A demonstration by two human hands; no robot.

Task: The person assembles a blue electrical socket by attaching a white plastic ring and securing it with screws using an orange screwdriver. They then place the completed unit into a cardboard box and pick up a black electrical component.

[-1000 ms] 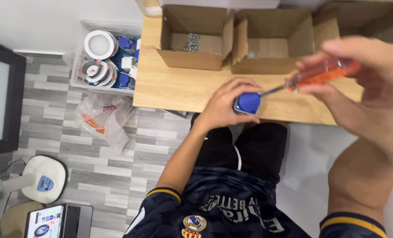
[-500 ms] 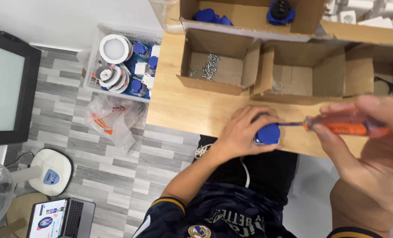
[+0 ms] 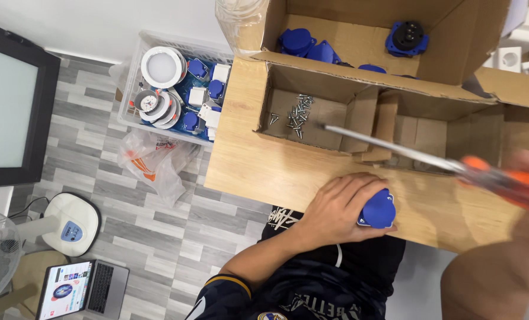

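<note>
My left hand [image 3: 340,207] rests on the wooden table [image 3: 258,172] near its front edge and grips a blue socket part [image 3: 378,210]. My right hand [image 3: 528,178], blurred at the right edge, holds an orange-handled screwdriver [image 3: 407,152]. Its long metal shaft reaches left, and the tip lies over a pile of small screws [image 3: 294,115] in an open cardboard box [image 3: 330,106]. The blade is well clear of the blue part.
A larger cardboard box [image 3: 359,35] at the back holds several blue socket parts. Another open box [image 3: 454,130] stands to the right. On the floor are a white crate of parts [image 3: 175,89], a plastic bag [image 3: 152,163], a laptop [image 3: 83,290], a fan base [image 3: 66,222] and a dark screen [image 3: 9,106].
The screwdriver has swung away from the blue part, and its tip now reaches into the box of screws. My left hand stays on the blue part. The view has tilted toward the boxes.
</note>
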